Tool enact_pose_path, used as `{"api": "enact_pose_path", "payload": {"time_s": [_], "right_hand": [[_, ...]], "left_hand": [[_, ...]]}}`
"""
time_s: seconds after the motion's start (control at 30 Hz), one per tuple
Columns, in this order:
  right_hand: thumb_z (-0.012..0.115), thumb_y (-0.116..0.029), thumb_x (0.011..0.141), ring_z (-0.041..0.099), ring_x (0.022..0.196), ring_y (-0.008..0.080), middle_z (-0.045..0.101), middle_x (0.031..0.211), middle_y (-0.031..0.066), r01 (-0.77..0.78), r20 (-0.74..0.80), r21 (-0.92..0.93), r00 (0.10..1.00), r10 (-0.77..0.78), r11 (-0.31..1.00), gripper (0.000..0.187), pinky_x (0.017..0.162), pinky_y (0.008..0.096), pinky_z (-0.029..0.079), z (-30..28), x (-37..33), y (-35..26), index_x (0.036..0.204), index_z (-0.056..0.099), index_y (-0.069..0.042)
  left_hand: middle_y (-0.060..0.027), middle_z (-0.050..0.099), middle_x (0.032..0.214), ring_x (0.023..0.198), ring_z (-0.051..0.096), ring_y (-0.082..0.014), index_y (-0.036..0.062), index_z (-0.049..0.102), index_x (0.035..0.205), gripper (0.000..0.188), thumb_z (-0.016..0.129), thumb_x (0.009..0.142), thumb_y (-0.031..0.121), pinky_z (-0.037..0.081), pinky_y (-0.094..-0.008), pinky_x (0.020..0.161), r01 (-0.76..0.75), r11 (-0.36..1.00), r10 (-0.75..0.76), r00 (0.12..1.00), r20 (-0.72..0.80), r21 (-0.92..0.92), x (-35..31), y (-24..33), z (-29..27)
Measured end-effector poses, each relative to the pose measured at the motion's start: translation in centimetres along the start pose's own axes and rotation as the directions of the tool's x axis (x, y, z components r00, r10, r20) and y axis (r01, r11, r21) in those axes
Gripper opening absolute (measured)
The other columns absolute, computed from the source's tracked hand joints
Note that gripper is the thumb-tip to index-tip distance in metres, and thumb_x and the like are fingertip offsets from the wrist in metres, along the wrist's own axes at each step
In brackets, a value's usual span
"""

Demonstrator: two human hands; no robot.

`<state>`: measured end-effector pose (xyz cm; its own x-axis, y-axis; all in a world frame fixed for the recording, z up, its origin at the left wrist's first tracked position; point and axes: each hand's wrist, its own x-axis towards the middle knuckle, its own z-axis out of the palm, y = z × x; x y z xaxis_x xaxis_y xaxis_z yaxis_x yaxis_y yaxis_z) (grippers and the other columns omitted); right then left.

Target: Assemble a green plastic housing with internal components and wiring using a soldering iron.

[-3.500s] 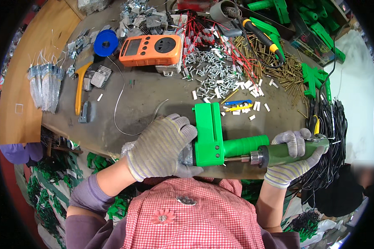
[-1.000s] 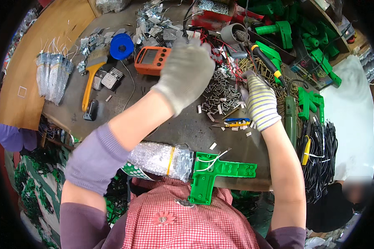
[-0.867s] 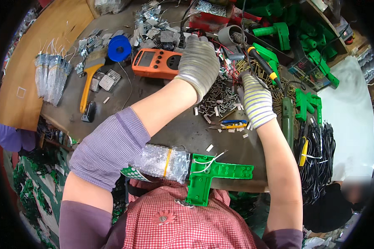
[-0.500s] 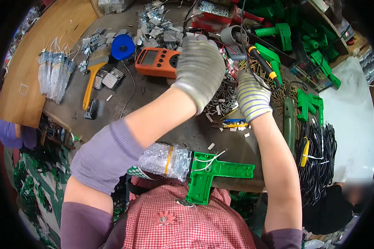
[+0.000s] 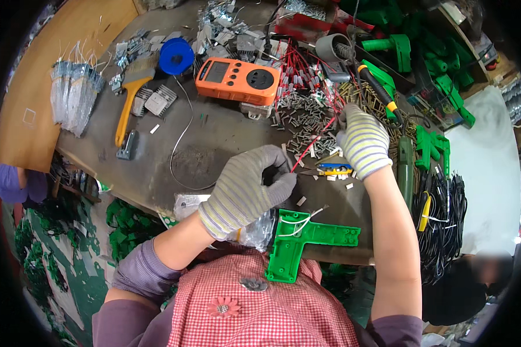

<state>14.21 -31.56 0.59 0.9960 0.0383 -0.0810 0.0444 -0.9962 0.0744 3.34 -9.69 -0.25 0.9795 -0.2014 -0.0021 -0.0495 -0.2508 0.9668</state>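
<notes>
My left hand [image 5: 246,188], in a striped work glove, pinches the lower end of a thin red wire [image 5: 314,143] between thumb and fingers. The wire slants up toward a pile of small metal screws [image 5: 309,115]. My right hand [image 5: 363,141], gloved too, is over the right side of that pile with its fingertips drawn together; what they hold, if anything, is hidden. Close to its wrist lie cutters [image 5: 334,169] with blue and yellow handles. Below the hands, at the table edge, rests a T-shaped green plastic housing half [image 5: 286,248] with a white wire [image 5: 301,224] across it.
An orange meter [image 5: 237,81] stands behind the screws, beside red-wired parts [image 5: 298,72]. At left are a yellow-handled brush [image 5: 130,110], a blue spool [image 5: 176,56] and bagged metal parts [image 5: 77,95]. A black-and-yellow-handled tool [image 5: 378,88], green housings [image 5: 431,147] and black cables [image 5: 446,222] occupy the right.
My left hand came down from in front of the meter toward me and now holds a red wire. My right hand shifted slightly right. The meter is fully uncovered.
</notes>
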Motion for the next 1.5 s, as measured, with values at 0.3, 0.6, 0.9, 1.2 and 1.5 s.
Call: {"api": "enact_pose_path", "payload": {"time_s": [0.3,0.6,0.9,1.2,1.5], "right_hand": [[0.066,-0.013,0.08,0.067,0.085,0.039,0.07,0.092,0.0207,0.102,-0.254,0.178,0.966,-0.054,0.979,0.026,0.077,0.0483,0.052,-0.6,-3.5,0.5,0.105,0.065,-0.005],[0.081,-0.003,0.077,0.063,0.074,0.0096,0.069,0.083,0.0023,-0.143,0.144,0.951,0.989,0.019,0.273,0.018,0.066,0.0257,0.051,-0.5,-16.7,-0.8,0.09,0.068,-0.003],[0.085,-0.009,0.069,0.065,0.073,0.0248,0.065,0.083,0.0081,0.129,-0.063,0.817,0.989,-0.136,0.561,0.02,0.065,0.0341,0.05,0.7,-17.0,-1.4,0.084,0.073,-0.007],[0.082,-0.013,0.069,0.063,0.079,0.0298,0.064,0.089,0.0088,0.331,-0.127,0.635,0.936,-0.328,0.698,0.022,0.067,0.0406,0.051,0.3,-16.6,-1.3,0.086,0.069,-0.01],[0.078,-0.018,0.069,0.063,0.076,0.0316,0.061,0.08,0.0074,0.472,-0.118,0.483,0.87,-0.479,0.738,0.017,0.063,0.0409,0.051,-0.1,-15.8,-1.4,0.082,0.07,-0.011]], "left_hand": [[-0.0076,0.059,0.075,0.068,0.056,-0.0159,0.0002,0.062,0.088,0.017,0.07,0.083,0.014,0.048,-0.0298,0.068,-0.077,0.994,0.076,0.997,0.013,0.075,0.4,-1.4,-0.2],[-0.009,0.061,0.077,0.069,0.059,-0.0179,0.0011,0.063,0.091,0.017,0.068,0.082,0.014,0.05,-0.0305,0.07,-0.1,0.995,0.1,0.995,0.022,-0.008,0.3,-1.5,-0.5],[-0.0085,0.06,0.077,0.069,0.059,-0.0178,0.0018,0.063,0.092,0.016,0.068,0.081,0.012,0.049,-0.0308,0.068,-0.081,0.995,0.083,0.996,0.029,-0.055,0.2,-1.6,-0.5],[-0.0103,0.06,0.079,0.069,0.06,-0.0216,0.0011,0.063,0.093,0.017,0.068,0.08,0.012,0.05,-0.032,0.069,-0.14,0.99,0.14,0.99,0.018,0.031,0.2,-2.1,-0.3],[-0.0099,0.06,0.079,0.069,0.06,-0.0227,0.0024,0.063,0.092,0.016,0.068,0.079,0.012,0.05,-0.0332,0.069,-0.179,0.983,0.177,0.984,0.032,0.045,0.2,-2.2,-0.1]]}}
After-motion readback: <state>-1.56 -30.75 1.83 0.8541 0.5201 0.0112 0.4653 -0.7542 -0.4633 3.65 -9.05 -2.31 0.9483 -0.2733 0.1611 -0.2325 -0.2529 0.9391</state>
